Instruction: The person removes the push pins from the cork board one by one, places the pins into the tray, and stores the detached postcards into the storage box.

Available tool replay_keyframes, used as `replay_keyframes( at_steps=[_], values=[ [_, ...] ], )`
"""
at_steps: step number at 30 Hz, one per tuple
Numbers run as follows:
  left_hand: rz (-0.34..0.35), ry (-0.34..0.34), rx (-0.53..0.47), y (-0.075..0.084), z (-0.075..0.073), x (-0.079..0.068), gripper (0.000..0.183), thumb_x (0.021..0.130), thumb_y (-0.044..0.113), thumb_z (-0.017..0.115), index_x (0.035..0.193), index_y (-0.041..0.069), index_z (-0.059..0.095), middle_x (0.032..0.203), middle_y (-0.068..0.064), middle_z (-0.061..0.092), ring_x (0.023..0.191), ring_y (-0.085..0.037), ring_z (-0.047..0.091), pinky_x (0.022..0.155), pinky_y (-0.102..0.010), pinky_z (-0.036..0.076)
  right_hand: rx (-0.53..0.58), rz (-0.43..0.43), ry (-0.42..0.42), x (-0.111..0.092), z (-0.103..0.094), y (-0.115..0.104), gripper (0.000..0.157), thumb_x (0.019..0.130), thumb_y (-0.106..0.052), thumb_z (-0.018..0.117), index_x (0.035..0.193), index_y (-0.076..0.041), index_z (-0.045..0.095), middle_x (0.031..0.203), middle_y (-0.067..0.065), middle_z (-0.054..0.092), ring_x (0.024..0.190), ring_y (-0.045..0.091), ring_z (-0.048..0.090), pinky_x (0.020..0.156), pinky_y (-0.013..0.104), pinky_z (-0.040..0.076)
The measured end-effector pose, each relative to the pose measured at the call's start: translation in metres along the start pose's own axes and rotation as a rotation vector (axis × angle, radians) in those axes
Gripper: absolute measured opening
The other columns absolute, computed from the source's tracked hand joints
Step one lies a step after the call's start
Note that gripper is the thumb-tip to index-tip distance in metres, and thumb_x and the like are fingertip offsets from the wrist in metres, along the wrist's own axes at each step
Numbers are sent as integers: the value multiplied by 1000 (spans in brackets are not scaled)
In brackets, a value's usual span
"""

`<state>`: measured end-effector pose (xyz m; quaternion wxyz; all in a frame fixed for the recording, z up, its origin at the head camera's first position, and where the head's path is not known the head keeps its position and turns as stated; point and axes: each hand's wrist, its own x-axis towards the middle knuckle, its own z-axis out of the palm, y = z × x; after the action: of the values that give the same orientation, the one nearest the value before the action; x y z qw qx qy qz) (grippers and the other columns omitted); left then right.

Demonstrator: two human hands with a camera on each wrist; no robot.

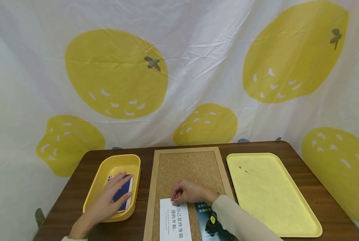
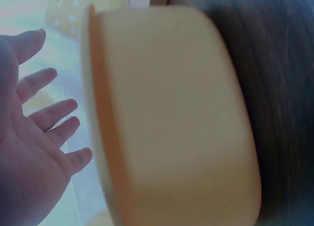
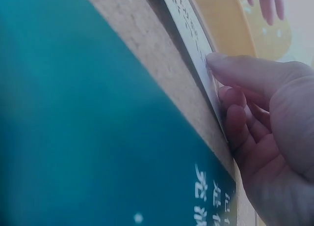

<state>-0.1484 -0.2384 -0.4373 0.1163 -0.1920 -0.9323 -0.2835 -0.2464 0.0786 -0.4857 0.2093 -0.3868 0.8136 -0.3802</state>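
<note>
A white card (image 1: pixel 174 222) with printed characters lies over the lower part of a cork board (image 1: pixel 188 167). At its upper edge my right hand (image 1: pixel 190 192) pinches it, fingers curled; the thumb tip lies on the printed face in the right wrist view. To its right a dark teal card (image 1: pixel 208 217) with white characters lies on the board, partly covered by my right sleeve. My left hand (image 1: pixel 111 197) is spread, fingers apart, over a yellow basket (image 1: pixel 90 194) containing a blue-and-white card (image 1: pixel 123 190). In the left wrist view its palm is empty beside the basket's wall.
A pale yellow tray (image 1: pixel 272 197) stands right of the board, with two tiny shiny pieces (image 1: pixel 246 171) near its upper left corner. Everything stands on a dark wooden table (image 1: pixel 315 197). Behind hangs a white curtain (image 1: pixel 194 73) printed with lemons.
</note>
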Motion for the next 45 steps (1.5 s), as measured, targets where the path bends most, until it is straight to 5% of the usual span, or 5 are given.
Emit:
replay_keyframes(
  at_steps=[18,26,45],
  values=[
    [74,-187,14,26,35,1,48,96,31,65,142,19,56,154,-6,44,145,-32,34,114,-61,27,8,-22,-11,0,0,0,7,83,-13,80,86,-15,75,76,-12,64,66,-1,54,61,16,46],
    [180,-322,97,38,50,-2,46,98,33,61,140,14,57,153,-11,44,147,-31,32,117,-61,19,-18,-29,-1,1,0,1,7,83,-15,81,86,-16,75,76,-14,63,67,-2,55,62,16,46],
    [262,-600,19,59,75,-8,54,100,57,46,150,36,42,158,-1,37,146,-23,34,116,-55,27,-22,-33,4,0,0,3,5,85,-14,79,84,-18,75,77,-15,64,67,-2,55,63,16,48]
  ],
)
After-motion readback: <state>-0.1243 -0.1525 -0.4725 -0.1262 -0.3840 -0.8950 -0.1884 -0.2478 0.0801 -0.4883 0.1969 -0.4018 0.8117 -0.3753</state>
